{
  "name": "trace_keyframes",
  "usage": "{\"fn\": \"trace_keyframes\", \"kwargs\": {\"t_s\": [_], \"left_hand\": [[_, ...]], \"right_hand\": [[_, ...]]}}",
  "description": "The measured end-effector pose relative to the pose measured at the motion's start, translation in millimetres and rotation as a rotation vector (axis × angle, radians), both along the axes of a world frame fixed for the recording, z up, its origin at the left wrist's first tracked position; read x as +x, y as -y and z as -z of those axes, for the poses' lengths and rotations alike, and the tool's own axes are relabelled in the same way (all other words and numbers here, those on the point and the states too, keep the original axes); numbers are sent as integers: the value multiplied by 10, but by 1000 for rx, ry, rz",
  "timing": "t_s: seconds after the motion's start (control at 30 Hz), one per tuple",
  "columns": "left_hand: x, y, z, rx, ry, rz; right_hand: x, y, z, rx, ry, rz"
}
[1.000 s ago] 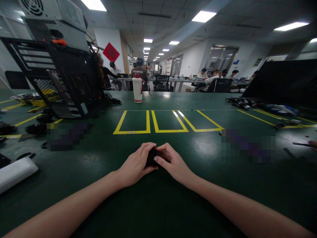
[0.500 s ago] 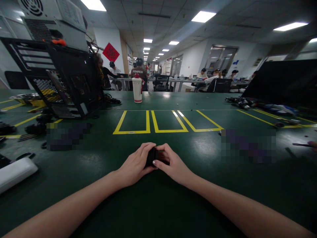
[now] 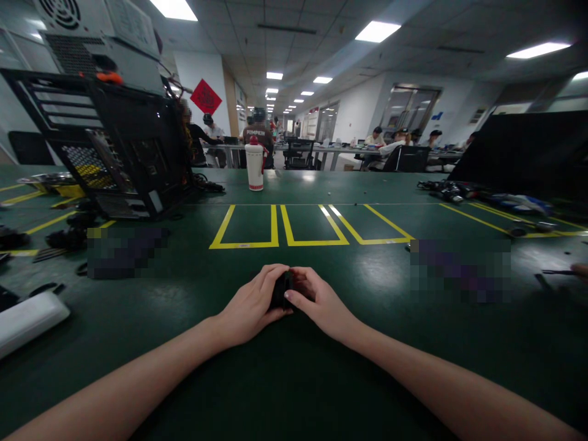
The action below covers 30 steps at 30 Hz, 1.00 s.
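Observation:
A small black object point(image 3: 281, 293) sits between my two hands on the green table point(image 3: 294, 380), low in the middle of the view. My left hand point(image 3: 250, 303) wraps round its left side, fingers over the top and thumb along the near edge. From the right, my right hand point(image 3: 321, 301) grips it, with the thumb on its near face and the other fingers bent behind. Most of the object is hidden by my fingers. Beyond the hands, yellow tape outlines point(image 3: 243, 245) mark the tabletop.
An open black computer case point(image 3: 151, 147) stands at the left. A white cup point(image 3: 255, 165) is at the back. A white object point(image 3: 32, 321) lies at the left edge, cables point(image 3: 452, 190) at the right. Another person's hand point(image 3: 581, 269) shows at the right edge.
My right thumb and fingers have shifted slightly on the black object. My left hand looks unchanged. The other person's hand at the right edge has moved slightly.

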State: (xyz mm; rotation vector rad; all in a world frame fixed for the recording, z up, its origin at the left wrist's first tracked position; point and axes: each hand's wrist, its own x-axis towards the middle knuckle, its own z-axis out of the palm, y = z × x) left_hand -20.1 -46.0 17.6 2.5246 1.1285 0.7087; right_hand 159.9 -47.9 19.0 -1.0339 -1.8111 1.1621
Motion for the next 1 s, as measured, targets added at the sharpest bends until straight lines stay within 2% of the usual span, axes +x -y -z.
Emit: {"fn": "trace_keyframes", "kwargs": {"t_s": [0.17,0.4,0.73,1.0], "left_hand": [[-4,-5,14,8,12,4],[-4,-11,42,25,19,3],[15,-23,47,49,31,-2],[7,-7,10,19,24,1]], "right_hand": [[8,-5,9,34,58,-9],[-5,23,3,80,-25,-48],[-12,16,-5,18,-45,-7],[11,7,26,58,49,-13]]}}
